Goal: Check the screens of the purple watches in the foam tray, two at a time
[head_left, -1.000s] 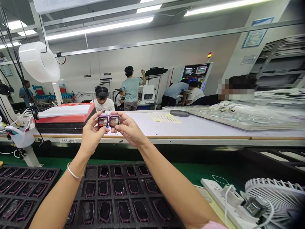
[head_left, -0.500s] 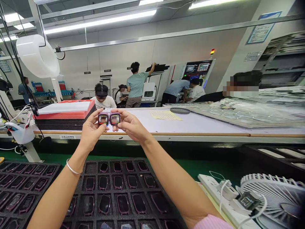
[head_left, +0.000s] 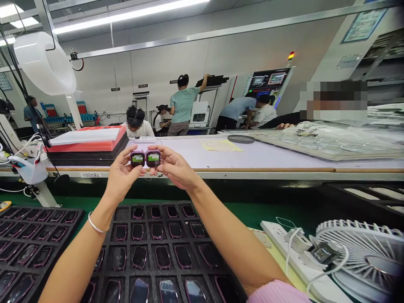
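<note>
Side by side above the bench's front edge, two small purple-framed smartwatches face me with lit screens. My left hand (head_left: 121, 172) is closed on the left smartwatch (head_left: 138, 158), fingers on top and thumb below. The right smartwatch (head_left: 153, 158) is pinched in my right hand (head_left: 176, 168), and the two cases look close together or touching. Both screens show a green band with a picture. Below my forearms lies a black foam tray (head_left: 148, 240) whose compartments hold several dark-screened watch bodies; one compartment at its upper left holds none.
A second foam tray (head_left: 41, 240) of watch bodies lies at left. A power strip (head_left: 277, 235) and white fan (head_left: 362, 252) stand at right. Red and black foam sheets (head_left: 91, 147), a dotted yellow sheet (head_left: 220, 145) and plastic-covered trays (head_left: 331, 141) rest on the bench. Co-workers (head_left: 183, 105) are behind.
Both watch screens have switched from a picture resembling a camera view to one with a green band. My view has tilted down slightly; both hands keep their hold.
</note>
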{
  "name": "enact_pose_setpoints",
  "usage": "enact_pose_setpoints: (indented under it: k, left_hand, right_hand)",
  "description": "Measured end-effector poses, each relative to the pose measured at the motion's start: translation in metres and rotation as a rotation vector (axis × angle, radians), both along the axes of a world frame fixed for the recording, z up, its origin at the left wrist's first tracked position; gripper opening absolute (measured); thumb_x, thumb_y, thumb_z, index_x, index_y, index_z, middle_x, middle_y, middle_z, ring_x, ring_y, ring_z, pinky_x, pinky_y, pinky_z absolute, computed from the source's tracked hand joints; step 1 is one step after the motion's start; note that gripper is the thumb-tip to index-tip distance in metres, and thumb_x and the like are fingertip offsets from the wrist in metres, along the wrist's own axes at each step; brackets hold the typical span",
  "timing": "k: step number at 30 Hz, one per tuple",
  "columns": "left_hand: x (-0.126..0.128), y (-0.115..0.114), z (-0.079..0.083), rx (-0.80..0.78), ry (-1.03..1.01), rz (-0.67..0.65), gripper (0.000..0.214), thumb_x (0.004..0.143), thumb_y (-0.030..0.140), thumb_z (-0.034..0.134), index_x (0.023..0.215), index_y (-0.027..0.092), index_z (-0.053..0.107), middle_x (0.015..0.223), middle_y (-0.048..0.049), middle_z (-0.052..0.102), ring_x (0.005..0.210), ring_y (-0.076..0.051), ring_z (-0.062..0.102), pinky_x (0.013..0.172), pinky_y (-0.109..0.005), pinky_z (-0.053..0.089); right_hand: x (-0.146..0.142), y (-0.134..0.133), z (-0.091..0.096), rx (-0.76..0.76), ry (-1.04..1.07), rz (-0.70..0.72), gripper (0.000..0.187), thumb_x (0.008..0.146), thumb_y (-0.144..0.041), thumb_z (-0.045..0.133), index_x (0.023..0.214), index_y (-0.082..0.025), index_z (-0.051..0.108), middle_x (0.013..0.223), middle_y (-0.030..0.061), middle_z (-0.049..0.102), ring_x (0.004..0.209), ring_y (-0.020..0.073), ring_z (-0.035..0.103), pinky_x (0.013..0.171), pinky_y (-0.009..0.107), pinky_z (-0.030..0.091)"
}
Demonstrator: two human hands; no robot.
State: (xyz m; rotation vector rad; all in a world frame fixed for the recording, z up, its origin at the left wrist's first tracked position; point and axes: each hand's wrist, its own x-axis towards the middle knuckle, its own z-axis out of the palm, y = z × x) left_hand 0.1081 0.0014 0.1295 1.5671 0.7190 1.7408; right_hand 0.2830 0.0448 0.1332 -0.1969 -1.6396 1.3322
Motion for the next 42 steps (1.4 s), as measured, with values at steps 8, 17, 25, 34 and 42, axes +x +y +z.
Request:
enact_pose_setpoints:
  k: [8,17,25,34,42]
  left_hand:
    - [0.0,-0.03,-0.033,-0.161,0.032,0.035,0.046,0.072,0.021,0.076,0.117,0.018,0.062,0.095,-0.0015,0.069,0.058,-0.008,0.066,0.058,-0.022,0.058]
    - [0.0,-0.041,-0.046,-0.21,0.041,0.066,0.038,0.075,0.024,0.076,0.111,0.018,0.065,0.09,-0.0011,0.069,0.056,-0.008,0.066,0.055,-0.022,0.058]
    - [-0.001,-0.042,-0.051,-0.199,0.049,0.03,0.04,0.078,0.024,0.072,0.117,0.018,0.062,0.101,-0.0043,0.069,0.062,-0.011,0.071,0.062,-0.025,0.062]
    - [-0.002,-0.042,-0.053,-0.215,0.066,0.035,0.038,0.081,0.029,0.072,0.117,0.018,0.063,0.1,-0.0046,0.07,0.061,-0.012,0.071,0.062,-0.026,0.062]
    - [-0.003,-0.042,-0.058,-0.219,0.064,0.002,0.042,0.081,0.023,0.069,0.122,0.019,0.061,0.109,-0.0074,0.069,0.065,-0.014,0.073,0.066,-0.03,0.063]
  right_hand:
    - [-0.003,-0.022,-0.045,-0.137,0.003,0.004,0.035,0.081,-0.019,0.065,0.116,-0.022,0.061,0.083,-0.0008,0.066,0.062,0.0124,0.066,0.06,0.027,0.052]
    - [-0.003,-0.03,-0.065,-0.163,-0.006,0.013,0.033,0.085,-0.022,0.065,0.118,-0.023,0.061,0.09,0.0002,0.065,0.063,0.0113,0.066,0.063,0.027,0.052]
    - [-0.005,-0.031,-0.067,-0.147,0.009,-0.012,0.036,0.08,-0.021,0.067,0.115,-0.022,0.061,0.088,0.0,0.064,0.061,0.0109,0.063,0.062,0.027,0.053]
    - [-0.006,-0.035,-0.067,-0.172,0.0,-0.068,0.034,0.081,-0.028,0.072,0.113,-0.022,0.062,0.093,0.0005,0.063,0.058,0.0088,0.059,0.058,0.027,0.054]
    - [-0.003,-0.035,-0.072,-0.161,0.006,-0.048,0.039,0.078,-0.017,0.07,0.116,-0.023,0.061,0.098,0.0017,0.064,0.063,0.0102,0.062,0.064,0.029,0.055]
